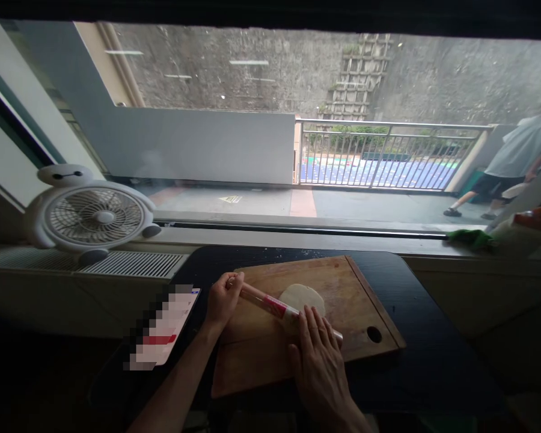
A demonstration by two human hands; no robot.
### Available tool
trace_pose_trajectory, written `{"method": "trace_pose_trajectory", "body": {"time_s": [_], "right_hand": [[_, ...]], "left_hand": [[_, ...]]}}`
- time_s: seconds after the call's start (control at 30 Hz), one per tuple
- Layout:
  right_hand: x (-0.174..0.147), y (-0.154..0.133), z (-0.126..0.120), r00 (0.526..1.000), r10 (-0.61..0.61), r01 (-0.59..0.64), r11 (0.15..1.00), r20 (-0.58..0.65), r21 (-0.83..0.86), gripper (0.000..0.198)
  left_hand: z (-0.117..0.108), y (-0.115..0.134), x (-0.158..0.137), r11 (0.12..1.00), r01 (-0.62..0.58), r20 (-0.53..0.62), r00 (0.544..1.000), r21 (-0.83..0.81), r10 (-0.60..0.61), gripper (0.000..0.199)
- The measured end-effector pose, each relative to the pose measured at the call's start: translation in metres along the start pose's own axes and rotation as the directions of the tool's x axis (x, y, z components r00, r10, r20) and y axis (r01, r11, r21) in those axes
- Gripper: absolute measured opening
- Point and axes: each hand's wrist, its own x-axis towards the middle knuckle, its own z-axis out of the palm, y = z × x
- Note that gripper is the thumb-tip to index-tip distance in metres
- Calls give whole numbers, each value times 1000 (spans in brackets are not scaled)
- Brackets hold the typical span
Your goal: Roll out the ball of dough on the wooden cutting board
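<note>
A wooden rolling pin (256,296) with a red and white label lies slantwise across a flat round of dough (303,296). At its left end, my left hand (223,297) is closed round the tip. Toward the other end, my right hand (318,343) lies flat over the pin with fingers stretched out, and the tip shows just past them. The pin hides the near part of the dough. Beneath it all is a wooden cutting board (256,361) with a round hole near its right edge.
The board rests on a dark table (419,361). A phone-like screen, partly pixelated (166,331), lies at left. A white fan (101,216) stands by the window. At right are a green cloth (471,239) and a blurred bottle (518,234). Outside, a person (518,156) walks near a railing (388,156).
</note>
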Motion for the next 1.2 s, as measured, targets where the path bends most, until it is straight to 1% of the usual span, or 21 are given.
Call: {"method": "trace_pose_trajectory", "body": {"time_s": [0.07, 0.13, 0.17, 0.23, 0.27, 0.3, 0.4, 0.47, 0.5, 0.53, 0.67, 0.73, 0.8, 0.9, 0.97, 1.0, 1.03, 1.1, 1.17, 1.2], "right_hand": [[16, 8, 3, 1000, 19, -19, 1000, 2, 3, 50], [46, 22, 6, 995, 94, -94, 996, 28, 0, 47], [59, 28, 7, 987, 154, -154, 988, 35, -5, 47], [70, 33, 7, 975, 217, -217, 976, 41, -10, 49], [67, 30, 6, 975, 218, -218, 976, 37, -9, 49], [57, 25, 6, 981, 194, -194, 981, 27, -6, 50], [14, 6, 4, 996, 81, -81, 997, -38, 1, 55], [-2, 0, 6, 998, 29, -29, 1000, -61, -2, 59], [0, 1, 7, 997, 27, -28, 1000, -66, -4, 59], [8, 6, 9, 997, 42, -42, 999, -64, -5, 58], [73, 38, 17, 983, 182, -181, 983, -36, 22, 52], [92, 48, 18, 976, 217, -216, 975, -21, 45, 52], [86, 44, 14, 981, 192, -191, 980, -18, 50, 54], [43, 24, 5, 996, 82, -82, 996, -41, 22, 57], [16, 11, 1, 997, 63, -62, 998, -46, 7, 60], [9, 9, 0, 997, 56, -56, 998, -48, 4, 60], [8, 8, 1, 997, 54, -54, 999, -48, 4, 59], [24, 17, 6, 997, 63, -63, 998, -44, 8, 56], [56, 33, 13, 993, 118, -118, 993, -26, 17, 52], [73, 43, 16, 984, 177, -176, 984, -15, 25, 51]], "left_hand": [[4, 4, 1, 1000, 5, -13, 1000, 9, -5, 39], [6, 10, 2, 1000, -3, -28, 1000, 25, 4, 39], [6, 12, 2, 1000, -9, -30, 999, 30, 10, 38], [3, 12, 0, 1000, -16, -29, 999, 25, 17, 38], [0, 10, -2, 1000, -17, -28, 999, 11, 17, 39], [-2, 7, -3, 1000, -13, -26, 1000, -10, 13, 40], [-7, -2, -7, 997, 15, -19, 1000, -73, -16, 43], [-5, -3, -7, 997, 27, -23, 999, -73, -29, 43], [-4, -1, -6, 998, 27, -30, 999, -61, -29, 42], [-2, 2, -5, 999, 25, -39, 999, -47, -27, 42], [1, 15, -5, 1000, 12, -48, 999, -16, -13, 41], [-2, 16, -8, 1000, 6, -34, 999, -13, -6, 41], [-6, 12, -12, 999, -3, -22, 1000, -34, 3, 41], [-10, 4, -17, 995, 0, 9, 1000, -98, 1, 47], [-9, 2, -16, 990, 9, 36, 999, -139, -4, 49], [-7, 2, -15, 990, 9, 40, 999, -140, -4, 47], [-5, 3, -12, 992, 6, 33, 999, -126, -2, 45], [0, 5, -7, 998, -3, 6, 1000, -64, 4, 40], [4, 8, -2, 1000, -6, -3, 1000, 4, 6, 38], [4, 9, 0, 1000, -9, 4, 1000, 22, 9, 38]]}}
